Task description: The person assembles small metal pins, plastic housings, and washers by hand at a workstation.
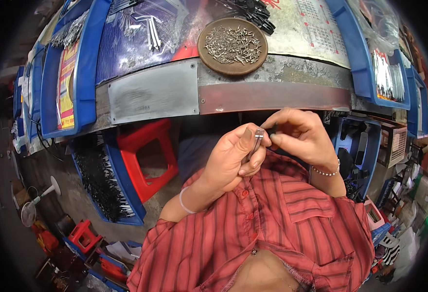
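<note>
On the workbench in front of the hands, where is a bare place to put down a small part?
The bare strip is the bench's front edge, between the round tray of pins and the metal plates below it. More room lies right of the tray, toward the blue bin. Left of the tray is crowded with bagged metal parts. Both the left hand and right hand hold small parts.

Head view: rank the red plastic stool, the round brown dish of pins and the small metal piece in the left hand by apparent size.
1. Red plastic stool, largest, though it sits farther from the camera.
2. Round brown dish.
3. Metal piece in the left hand, clearly smallest.
</note>
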`<state>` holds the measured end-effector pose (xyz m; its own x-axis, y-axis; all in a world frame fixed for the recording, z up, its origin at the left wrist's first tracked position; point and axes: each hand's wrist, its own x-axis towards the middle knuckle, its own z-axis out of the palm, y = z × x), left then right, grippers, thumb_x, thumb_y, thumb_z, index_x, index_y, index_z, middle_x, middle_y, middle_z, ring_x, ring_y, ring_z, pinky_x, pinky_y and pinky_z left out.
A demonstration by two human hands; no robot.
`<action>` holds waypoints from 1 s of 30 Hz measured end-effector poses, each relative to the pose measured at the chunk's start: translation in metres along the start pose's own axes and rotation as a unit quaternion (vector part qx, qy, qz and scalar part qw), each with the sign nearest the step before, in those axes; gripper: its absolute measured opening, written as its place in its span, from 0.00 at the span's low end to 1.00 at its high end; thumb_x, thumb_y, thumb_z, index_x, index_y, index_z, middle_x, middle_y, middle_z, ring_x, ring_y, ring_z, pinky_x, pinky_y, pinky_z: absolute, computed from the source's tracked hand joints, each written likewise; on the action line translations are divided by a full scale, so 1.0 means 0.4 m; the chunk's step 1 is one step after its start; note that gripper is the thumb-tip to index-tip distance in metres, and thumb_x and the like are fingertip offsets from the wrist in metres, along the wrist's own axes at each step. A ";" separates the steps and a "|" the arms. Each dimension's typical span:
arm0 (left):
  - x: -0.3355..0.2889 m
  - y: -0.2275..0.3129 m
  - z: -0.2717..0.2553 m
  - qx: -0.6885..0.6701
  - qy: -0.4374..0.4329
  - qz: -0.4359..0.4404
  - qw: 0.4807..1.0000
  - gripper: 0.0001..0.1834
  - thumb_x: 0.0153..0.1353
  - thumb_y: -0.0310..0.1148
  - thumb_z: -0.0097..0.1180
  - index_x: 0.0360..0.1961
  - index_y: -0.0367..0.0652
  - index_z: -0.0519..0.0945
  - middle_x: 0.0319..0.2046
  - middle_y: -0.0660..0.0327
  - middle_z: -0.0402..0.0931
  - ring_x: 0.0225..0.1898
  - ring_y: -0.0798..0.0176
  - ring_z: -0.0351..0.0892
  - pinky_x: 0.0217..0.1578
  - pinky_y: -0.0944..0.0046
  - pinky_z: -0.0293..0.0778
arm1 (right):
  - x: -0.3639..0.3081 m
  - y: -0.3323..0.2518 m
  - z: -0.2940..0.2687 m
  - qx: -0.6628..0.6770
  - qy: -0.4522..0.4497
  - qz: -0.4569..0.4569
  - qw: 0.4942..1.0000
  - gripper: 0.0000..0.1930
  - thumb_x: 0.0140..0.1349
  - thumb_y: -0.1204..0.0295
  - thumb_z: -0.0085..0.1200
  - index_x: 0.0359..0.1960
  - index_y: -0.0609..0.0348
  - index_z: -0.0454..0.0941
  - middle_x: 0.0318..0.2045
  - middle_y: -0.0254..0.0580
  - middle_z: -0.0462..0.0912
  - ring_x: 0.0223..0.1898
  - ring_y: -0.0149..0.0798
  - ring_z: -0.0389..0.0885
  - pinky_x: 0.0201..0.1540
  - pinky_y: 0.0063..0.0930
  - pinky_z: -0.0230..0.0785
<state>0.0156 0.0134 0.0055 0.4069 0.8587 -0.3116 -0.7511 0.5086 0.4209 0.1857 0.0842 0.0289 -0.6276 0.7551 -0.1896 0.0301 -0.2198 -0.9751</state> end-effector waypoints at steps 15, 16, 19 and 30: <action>-0.025 -0.013 -0.020 -0.058 -0.017 -0.026 0.998 0.18 0.68 0.45 0.37 0.37 0.38 0.69 0.18 0.63 0.65 0.11 0.75 0.56 0.12 0.76 0.53 | 0.033 0.097 0.017 0.371 0.009 0.059 0.927 0.08 0.61 0.70 0.53 0.35 0.64 0.77 0.31 0.42 0.80 0.26 0.26 0.77 0.27 0.17 0.73; -0.026 -0.017 -0.024 -0.077 -0.018 -0.030 0.996 0.18 0.68 0.44 0.37 0.37 0.38 0.69 0.18 0.63 0.65 0.11 0.75 0.56 0.12 0.76 0.53 | 0.033 0.096 0.021 0.352 0.025 0.051 0.934 0.08 0.60 0.70 0.54 0.34 0.64 0.77 0.29 0.40 0.80 0.24 0.25 0.76 0.25 0.17 0.71; -0.028 -0.016 -0.030 -0.102 -0.020 -0.043 0.994 0.17 0.69 0.43 0.37 0.37 0.38 0.70 0.18 0.63 0.65 0.11 0.76 0.56 0.12 0.77 0.53 | 0.031 0.090 0.025 0.326 0.048 0.066 0.942 0.07 0.59 0.70 0.56 0.32 0.63 0.77 0.25 0.35 0.78 0.21 0.22 0.74 0.21 0.14 0.64; -0.053 -0.022 -0.042 -0.152 0.012 -0.086 0.985 0.15 0.67 0.41 0.44 0.35 0.38 0.73 0.17 0.68 0.65 0.12 0.80 0.53 0.12 0.80 0.50 | 0.037 0.036 0.093 0.214 0.062 0.128 0.966 0.07 0.59 0.72 0.55 0.25 0.60 0.73 0.17 0.30 0.74 0.15 0.19 0.70 0.15 0.11 0.53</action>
<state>0.0047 -0.0105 -0.0060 0.5316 0.7579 -0.3780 -0.7947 0.6007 0.0868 0.1477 0.0693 0.0165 -0.5441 0.7043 -0.4560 -0.1695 -0.6246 -0.7624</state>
